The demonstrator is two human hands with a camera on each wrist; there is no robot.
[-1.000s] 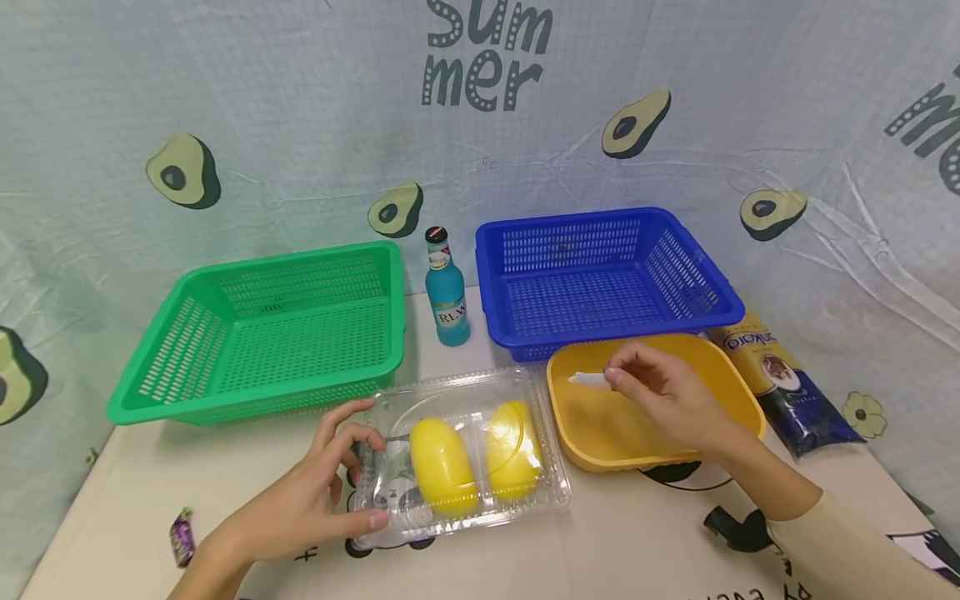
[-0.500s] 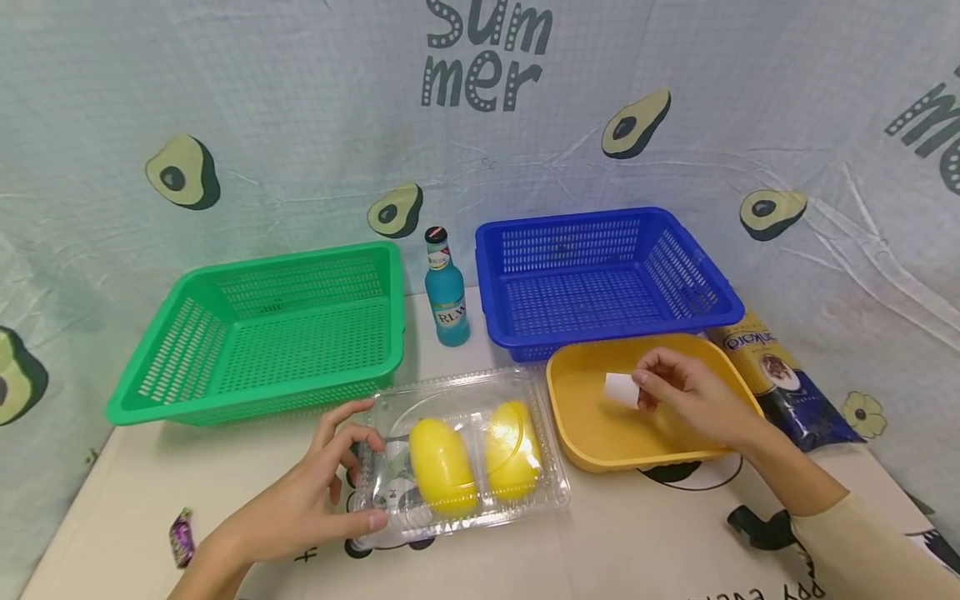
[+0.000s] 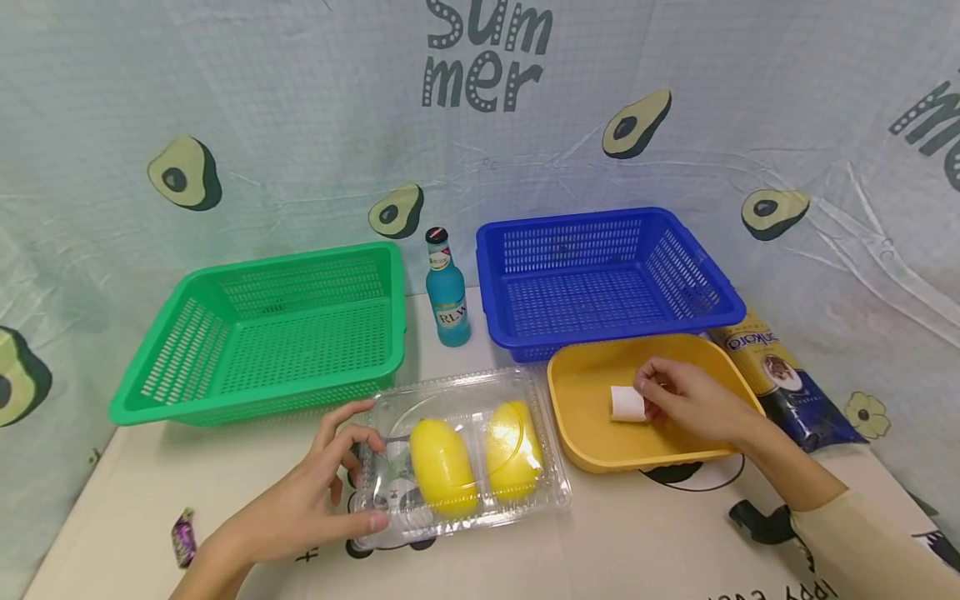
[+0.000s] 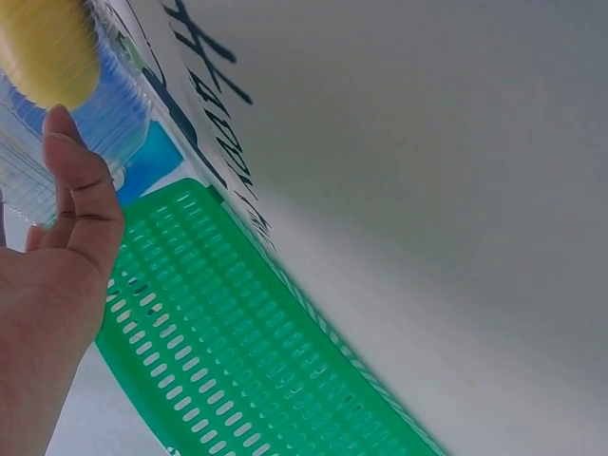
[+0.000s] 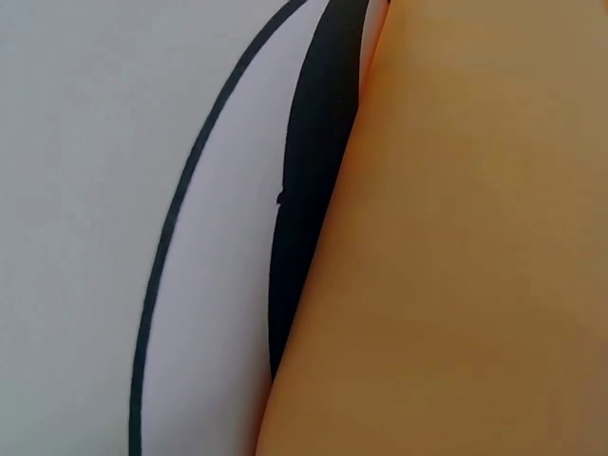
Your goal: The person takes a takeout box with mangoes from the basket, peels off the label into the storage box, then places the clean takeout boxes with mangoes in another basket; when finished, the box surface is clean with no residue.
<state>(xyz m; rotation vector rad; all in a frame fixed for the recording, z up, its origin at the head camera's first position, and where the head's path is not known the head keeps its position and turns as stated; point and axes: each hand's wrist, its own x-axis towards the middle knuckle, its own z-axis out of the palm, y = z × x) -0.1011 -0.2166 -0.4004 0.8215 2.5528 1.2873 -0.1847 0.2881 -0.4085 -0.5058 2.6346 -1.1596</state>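
My left hand (image 3: 322, 487) grips the left side of a clear plastic clamshell box (image 3: 393, 408), thumb at the near corner and bent fingers along its side. Inside lie two smooth yellow oval fruits, a left one (image 3: 442, 467) and a right one (image 3: 512, 450). The left wrist view shows the hand (image 4: 71, 228) at the box (image 4: 128, 95). My right hand (image 3: 686, 400) pinches a small curved piece of white paper (image 3: 627, 403) over the inside of a yellow basin (image 3: 585, 446). In the right wrist view, only the basin (image 5: 456, 237) and printed cloth show; the hand is hidden.
Behind stand a green basket (image 3: 300, 342), a blue bottle (image 3: 447, 300) and a blue basket (image 3: 585, 292). The blue basket meets the basin's back rim. A yellow and navy packet (image 3: 787, 383) lies right of the basin. A purple-wrapped candy (image 3: 183, 537) lies at front left.
My right hand has moved right and slightly lower over the basin, and the white paper has turned from edge-on to face-on. The left hand and box have stayed still.
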